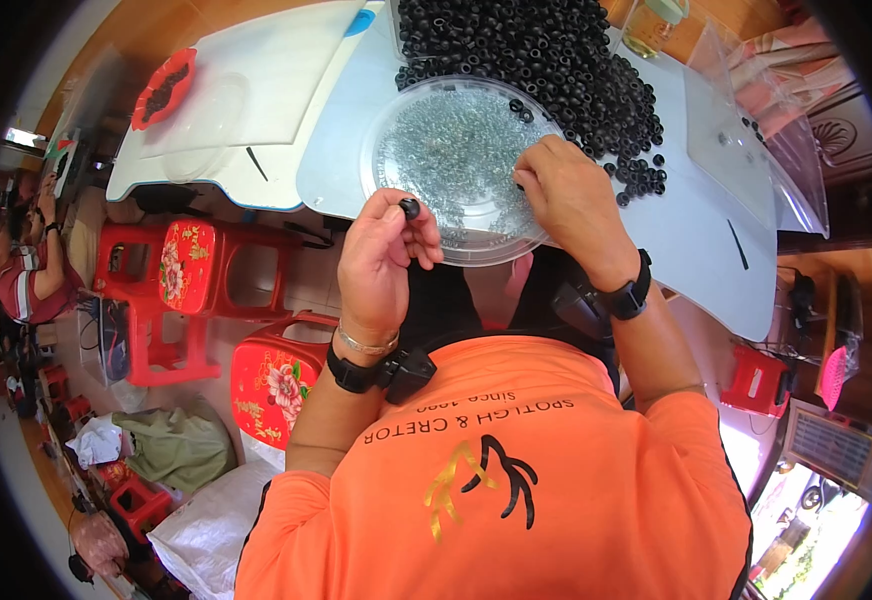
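My left hand [381,260] is closed near the front left rim of a round clear plastic tray [496,252], with a small black round cap [410,208] pinched between thumb and finger. Many tiny clear pieces [446,150] are spread over the tray. Over its right side, my right hand [578,205] is closed with the fingertips bent down; a dark bit shows at them, too small to make out. Behind the tray rises a large heap of black hollow caps [556,70], and a couple of loose ones lie inside its far right rim.
The pale table [341,150] carries a thin black stick [737,245] at right. Another white table [206,165] at left holds a red dish [164,88]. Red stools [199,265] stand on the left floor, near a white sack [216,520]. Another person [36,250] sits far left.
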Tool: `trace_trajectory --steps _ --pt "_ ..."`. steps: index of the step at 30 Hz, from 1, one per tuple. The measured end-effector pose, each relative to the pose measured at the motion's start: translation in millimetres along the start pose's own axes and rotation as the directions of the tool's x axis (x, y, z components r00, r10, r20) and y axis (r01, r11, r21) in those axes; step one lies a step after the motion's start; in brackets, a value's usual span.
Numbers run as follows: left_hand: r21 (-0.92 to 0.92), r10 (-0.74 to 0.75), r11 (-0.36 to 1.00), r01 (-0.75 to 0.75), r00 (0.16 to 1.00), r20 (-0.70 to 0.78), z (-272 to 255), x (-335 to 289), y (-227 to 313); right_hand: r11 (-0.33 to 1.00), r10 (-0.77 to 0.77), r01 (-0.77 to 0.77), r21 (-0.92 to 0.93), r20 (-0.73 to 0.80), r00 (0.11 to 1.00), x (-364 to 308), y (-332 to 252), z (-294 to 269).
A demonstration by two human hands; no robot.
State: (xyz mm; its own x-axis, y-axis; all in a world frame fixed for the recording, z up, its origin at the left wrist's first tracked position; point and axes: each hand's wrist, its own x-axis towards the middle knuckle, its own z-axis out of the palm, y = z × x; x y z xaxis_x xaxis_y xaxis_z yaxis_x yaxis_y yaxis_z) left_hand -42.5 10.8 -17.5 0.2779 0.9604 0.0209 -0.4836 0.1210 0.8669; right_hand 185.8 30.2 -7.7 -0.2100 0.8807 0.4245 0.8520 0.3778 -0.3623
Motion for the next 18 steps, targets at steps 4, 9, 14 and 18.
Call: trace_trajectory --steps 4,9,14,18 --pt "0.034 -0.038 0.999 0.037 0.999 0.012 9.3 1.3 0.4 0.999 -0.042 0.041 -0.027 -0.019 0.999 -1.3 3.6 -3.7" --pt "0.066 -0.056 0.996 0.055 0.998 0.014 18.3 5.0 0.8 0.986 -0.114 0.123 -0.112 0.084 0.990 -3.3 2.6 -3.3" --pt "0.063 -0.093 0.994 0.090 0.995 0.046 31.9 5.1 -5.9 0.991 -0.099 0.101 -0.086 0.021 0.995 -3.0 9.6 3.3" --pt "0.113 -0.126 0.986 0.122 0.992 0.024 31.5 5.5 -7.4 0.995 -0.052 0.061 0.077 -0.107 0.993 -5.4 9.9 1.5"
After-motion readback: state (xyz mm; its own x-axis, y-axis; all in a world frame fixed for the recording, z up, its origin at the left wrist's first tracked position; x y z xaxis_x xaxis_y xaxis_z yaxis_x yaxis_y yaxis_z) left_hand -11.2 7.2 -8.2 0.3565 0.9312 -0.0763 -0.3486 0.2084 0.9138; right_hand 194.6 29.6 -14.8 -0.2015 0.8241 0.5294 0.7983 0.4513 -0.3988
